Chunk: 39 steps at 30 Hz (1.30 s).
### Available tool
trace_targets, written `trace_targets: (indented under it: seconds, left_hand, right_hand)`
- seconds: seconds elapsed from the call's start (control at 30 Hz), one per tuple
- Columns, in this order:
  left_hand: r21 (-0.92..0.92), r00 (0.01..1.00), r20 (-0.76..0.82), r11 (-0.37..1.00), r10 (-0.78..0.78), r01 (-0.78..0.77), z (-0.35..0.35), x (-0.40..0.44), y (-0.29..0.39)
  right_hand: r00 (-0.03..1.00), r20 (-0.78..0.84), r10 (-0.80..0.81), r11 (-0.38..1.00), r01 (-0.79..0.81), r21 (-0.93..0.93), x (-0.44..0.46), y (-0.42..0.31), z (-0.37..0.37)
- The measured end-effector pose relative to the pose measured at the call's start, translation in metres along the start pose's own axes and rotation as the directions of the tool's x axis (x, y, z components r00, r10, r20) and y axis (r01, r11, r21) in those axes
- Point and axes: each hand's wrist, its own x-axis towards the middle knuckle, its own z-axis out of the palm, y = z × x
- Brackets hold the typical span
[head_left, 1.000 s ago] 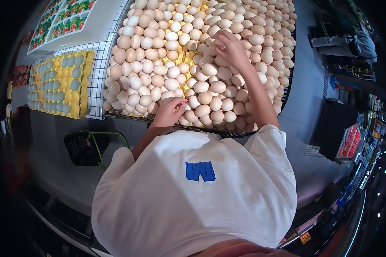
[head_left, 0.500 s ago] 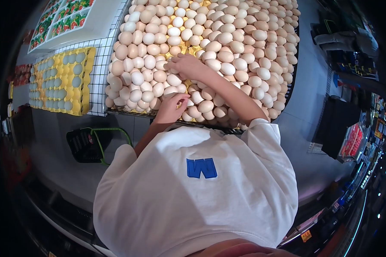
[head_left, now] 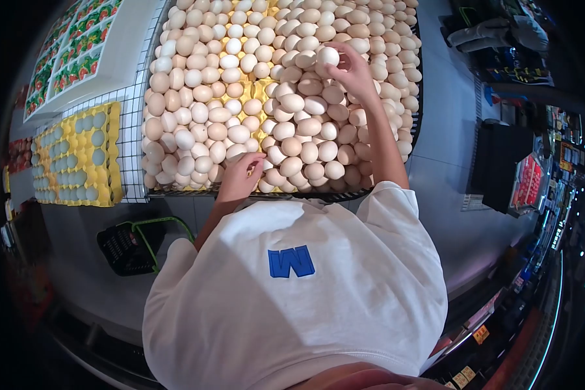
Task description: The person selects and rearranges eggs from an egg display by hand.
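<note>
Grey shop floor shows around a black-rimmed crate, where I see a heap of eggs with yellow egg trays in a gap. My right hand has thumb and fingers closed on one pale egg over the heap. I judge this to be the picking step; the next move calls for a light, even grip that keeps clear of the neighbours. Whether that egg touches those below, I can't make out. My left hand rests half curled at the near edge; I cannot tell if it holds anything. The heap's far end is cut off, and the shelves at right are murky
</note>
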Motion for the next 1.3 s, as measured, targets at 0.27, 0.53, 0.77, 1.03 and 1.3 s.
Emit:
trace_targets:
  seconds: [0.27, 0.53, 0.77, 1.03, 1.3]
  left_hand:
    - [0.02, 1.0, -0.004, 1.0, 0.011, -0.011, -0.001, 0.0, 0.002]
    - [0.001, 1.0, -0.006, 1.0, 0.006, -0.006, -0.001, 0.0, -0.001]
    - [0.009, 1.0, 0.004, 1.0, 0.014, -0.014, -0.002, 0.0, 0.003]
    - [0.012, 1.0, -0.002, 1.0, -0.005, 0.005, 0.0, -0.001, 0.003]
    - [0.061, 0.999, -0.012, 0.997, 0.046, -0.045, 0.0, -0.002, -0.005]
  right_hand:
    - [0.955, 0.069, -0.287, 0.495, 0.21, -0.843, 0.002, 0.025, -0.061]
    - [0.962, 0.153, -0.226, 0.285, 0.216, -0.934, 0.004, 0.035, -0.058]
    - [0.95, 0.095, -0.296, 0.368, 0.205, -0.907, -0.001, 0.04, -0.059]
    - [0.904, 0.021, -0.427, 0.445, 0.231, -0.865, -0.036, 0.014, -0.039]
    - [0.905, 0.075, -0.418, 0.719, 0.38, -0.583, -0.082, -0.011, 0.042]
